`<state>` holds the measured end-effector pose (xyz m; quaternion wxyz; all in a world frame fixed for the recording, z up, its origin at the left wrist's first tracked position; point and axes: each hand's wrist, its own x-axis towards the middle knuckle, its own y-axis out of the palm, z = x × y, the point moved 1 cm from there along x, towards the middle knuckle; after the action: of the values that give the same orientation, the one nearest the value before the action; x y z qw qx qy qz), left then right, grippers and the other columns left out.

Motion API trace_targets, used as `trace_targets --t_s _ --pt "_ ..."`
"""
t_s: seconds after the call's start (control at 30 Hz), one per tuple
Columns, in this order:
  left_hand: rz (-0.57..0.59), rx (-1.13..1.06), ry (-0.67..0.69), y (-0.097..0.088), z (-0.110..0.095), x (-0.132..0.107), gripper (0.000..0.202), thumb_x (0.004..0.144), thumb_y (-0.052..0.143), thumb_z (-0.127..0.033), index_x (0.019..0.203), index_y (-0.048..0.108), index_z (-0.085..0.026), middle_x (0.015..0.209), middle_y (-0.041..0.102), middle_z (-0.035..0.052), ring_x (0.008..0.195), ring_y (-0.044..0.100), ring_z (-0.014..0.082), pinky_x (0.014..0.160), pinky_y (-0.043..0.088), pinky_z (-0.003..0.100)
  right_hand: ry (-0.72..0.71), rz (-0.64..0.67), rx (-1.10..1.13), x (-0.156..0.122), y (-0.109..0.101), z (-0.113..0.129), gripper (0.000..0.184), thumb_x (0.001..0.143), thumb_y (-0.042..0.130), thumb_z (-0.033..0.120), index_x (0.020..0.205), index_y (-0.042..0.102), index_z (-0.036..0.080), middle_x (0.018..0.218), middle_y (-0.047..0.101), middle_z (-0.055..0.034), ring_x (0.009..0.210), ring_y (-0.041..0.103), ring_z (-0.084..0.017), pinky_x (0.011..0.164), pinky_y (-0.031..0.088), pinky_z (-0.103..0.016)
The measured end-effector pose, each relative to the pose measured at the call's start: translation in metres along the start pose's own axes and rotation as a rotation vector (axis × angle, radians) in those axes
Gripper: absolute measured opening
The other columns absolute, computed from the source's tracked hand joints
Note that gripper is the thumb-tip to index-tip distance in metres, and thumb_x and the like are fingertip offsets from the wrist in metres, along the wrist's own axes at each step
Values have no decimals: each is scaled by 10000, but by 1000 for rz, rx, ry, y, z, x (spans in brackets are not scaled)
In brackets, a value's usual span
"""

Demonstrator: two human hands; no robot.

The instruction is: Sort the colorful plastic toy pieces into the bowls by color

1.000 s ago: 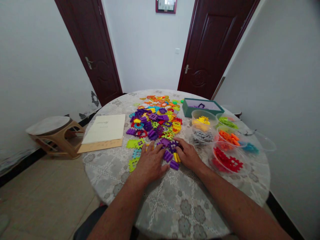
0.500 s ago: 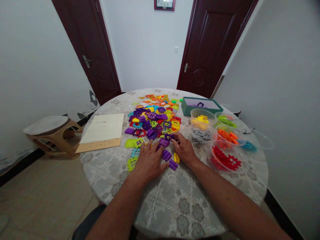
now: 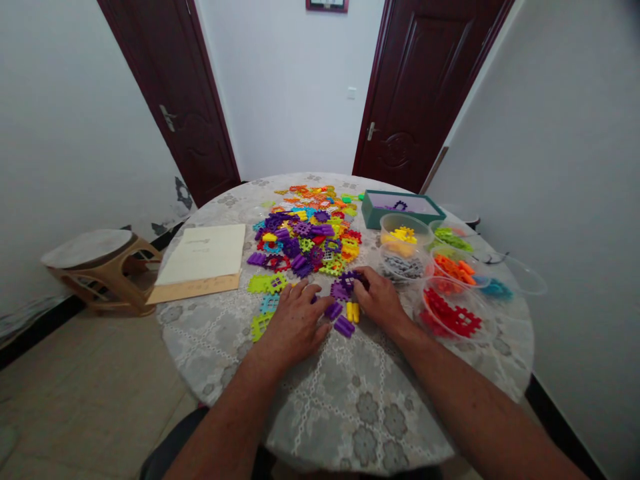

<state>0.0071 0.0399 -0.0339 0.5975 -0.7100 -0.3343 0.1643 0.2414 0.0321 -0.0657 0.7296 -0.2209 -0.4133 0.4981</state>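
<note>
1. At the bench's (image 3: 350,407) near edge, the left hand (image 3: 293,327) lies spread, palm down, its fingertips just beside a purple block (image 3: 344,326) and yellow blocks (image 3: 353,311).
2. The right hand (image 3: 380,300) curls over a purple cluster (image 3: 347,283); I cannot tell whether it pinches.
3. Green and blue blocks (image 3: 263,327) sit apart, left of the left hand.
4. Mid-bench, a mixed pile (image 3: 305,240) spreads loosely.
5. Along the right edge, clear bowls keep colours separate: red bowl (image 3: 425,300), grey bowl (image 3: 383,263), orange bowl (image 3: 433,257), yellow bowl (image 3: 400,217).
6. Farther back, a teal box (image 3: 367,212) holds purple pieces.
</note>
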Motion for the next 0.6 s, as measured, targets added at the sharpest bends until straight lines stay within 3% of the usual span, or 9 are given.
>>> trace_targets --t_s 0.1,0.3,0.47,0.6 --pt "16 -10 40 1 -1 0 406 955 666 -359 1360 683 -345 1481 591 88 1483 406 394 1227 280 641 9 16 17 0 -1 -1 298 959 559 250 1202 726 211 1055 802 -73 938 744 -247 854 513 -332" --pt "-25 36 -31 5 4 2 378 933 684 -289 1308 717 -245 1427 621 152 1450 450 411 1223 308 650 52 39 110 0 0 -4 296 955 559 287 1177 736 203 945 785 -55 856 711 -230 797 508 -330" --pt "-140 -32 -48 8 9 4 400 910 707 -257 1305 692 -200 1452 620 164 1428 492 388 1227 344 619 150 25 435 4 3 -9 366 930 596 361 1231 721 196 958 760 -43 833 684 -216 768 537 -338" --pt "-317 -268 -71 4 7 8 445 951 655 -253 1391 617 -196 1393 673 156 1323 603 317 1166 448 539 234 113 793 2 2 -1 402 868 684 391 1221 708 199 941 741 -35 766 673 -185 707 550 -318"
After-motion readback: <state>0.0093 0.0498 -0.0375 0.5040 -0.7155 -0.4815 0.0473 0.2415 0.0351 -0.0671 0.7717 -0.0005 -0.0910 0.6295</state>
